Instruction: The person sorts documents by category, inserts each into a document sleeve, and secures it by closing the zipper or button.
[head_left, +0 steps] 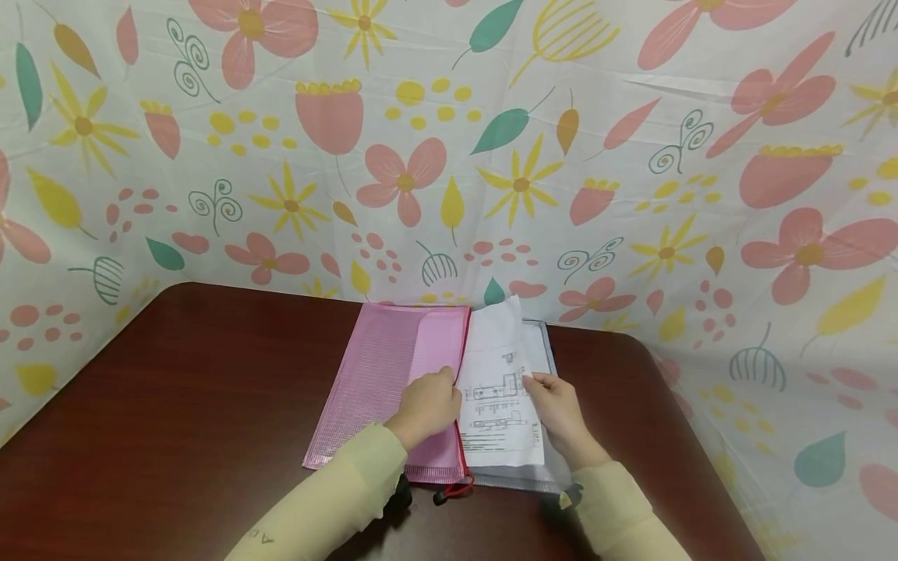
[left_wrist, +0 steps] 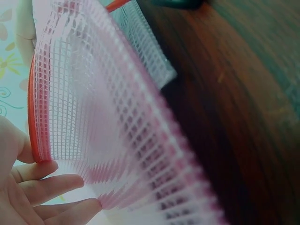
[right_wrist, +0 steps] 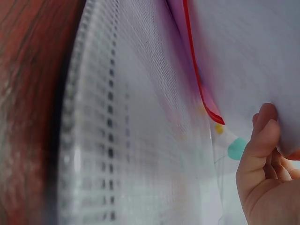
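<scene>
A pink mesh zip pouch (head_left: 365,374) lies on the table, its red zip edge facing right. My left hand (head_left: 429,401) grips that edge about halfway along; in the left wrist view the fingers (left_wrist: 51,190) lie against the mesh beside the red zip. Printed sheets of paper (head_left: 494,389) with line drawings stick out of the pouch, and a paler area shows through the pink mesh. At their right edge, my right hand (head_left: 557,409) pinches the paper between thumb and fingers. A clear grey-edged mesh pouch (head_left: 522,477) lies underneath, partly hidden by the paper.
A red cord with a black toggle (head_left: 440,497) hangs from the pink pouch's near corner. The dark brown table (head_left: 175,405) extends widely to the left. Behind it hangs a flower-patterned cloth (head_left: 449,156), close to the pouches' far edges.
</scene>
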A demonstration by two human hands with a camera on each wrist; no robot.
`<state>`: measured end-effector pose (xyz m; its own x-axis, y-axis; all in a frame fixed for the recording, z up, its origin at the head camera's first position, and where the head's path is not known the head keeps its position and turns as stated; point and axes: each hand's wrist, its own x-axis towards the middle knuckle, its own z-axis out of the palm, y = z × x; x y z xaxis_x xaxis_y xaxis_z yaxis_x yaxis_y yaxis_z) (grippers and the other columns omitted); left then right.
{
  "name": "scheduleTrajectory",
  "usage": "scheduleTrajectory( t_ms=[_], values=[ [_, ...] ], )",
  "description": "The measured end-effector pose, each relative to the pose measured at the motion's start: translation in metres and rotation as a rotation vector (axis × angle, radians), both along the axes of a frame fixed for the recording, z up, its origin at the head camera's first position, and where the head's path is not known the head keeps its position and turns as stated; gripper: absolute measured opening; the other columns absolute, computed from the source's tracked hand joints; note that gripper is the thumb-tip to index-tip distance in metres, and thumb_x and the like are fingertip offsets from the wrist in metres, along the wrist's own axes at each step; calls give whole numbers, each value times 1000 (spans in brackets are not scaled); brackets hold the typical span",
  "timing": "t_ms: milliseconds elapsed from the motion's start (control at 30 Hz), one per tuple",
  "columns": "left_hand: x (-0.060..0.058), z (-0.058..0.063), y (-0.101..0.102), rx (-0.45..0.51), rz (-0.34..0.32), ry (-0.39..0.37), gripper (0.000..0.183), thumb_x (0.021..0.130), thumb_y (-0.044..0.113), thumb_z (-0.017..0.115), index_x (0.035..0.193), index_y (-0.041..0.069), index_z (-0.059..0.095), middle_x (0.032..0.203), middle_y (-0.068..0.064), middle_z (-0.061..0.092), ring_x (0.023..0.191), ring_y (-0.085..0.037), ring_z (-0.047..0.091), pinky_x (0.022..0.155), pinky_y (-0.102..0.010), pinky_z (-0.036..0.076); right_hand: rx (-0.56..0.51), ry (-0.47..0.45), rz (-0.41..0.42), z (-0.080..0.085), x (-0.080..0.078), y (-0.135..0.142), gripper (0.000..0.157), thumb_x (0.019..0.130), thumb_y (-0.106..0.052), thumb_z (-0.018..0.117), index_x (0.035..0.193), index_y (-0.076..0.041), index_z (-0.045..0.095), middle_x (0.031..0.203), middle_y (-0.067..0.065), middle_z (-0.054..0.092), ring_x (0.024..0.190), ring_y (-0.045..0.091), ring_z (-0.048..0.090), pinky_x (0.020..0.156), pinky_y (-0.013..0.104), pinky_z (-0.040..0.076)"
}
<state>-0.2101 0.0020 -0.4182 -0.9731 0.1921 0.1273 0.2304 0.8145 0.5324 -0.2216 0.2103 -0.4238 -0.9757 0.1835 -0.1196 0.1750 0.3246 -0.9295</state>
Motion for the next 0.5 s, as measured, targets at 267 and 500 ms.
scheduleTrajectory(
  t_ms=[267, 500],
  values=[
    [1, 1, 0, -7, -8, 0, 14, 91, 17, 47, 79, 9, 49, 60, -4, 50, 50, -17, 45, 43, -31, 36, -51, 15, 38, -1, -2, -12, 31, 95, -17, 53, 115, 5, 60, 90, 12, 66, 65, 10, 61, 57, 23, 52],
    [2, 2, -1, -14, -9, 0, 15, 91, 17, 48, 78, 10, 49, 59, -4, 51, 49, -17, 46, 42, -31, 35, -23, 6, 56, -2, -4, -19, 31, 95, -19, 52, 116, 3, 60, 97, 15, 66, 68, 12, 62, 59, 25, 54]
  ],
)
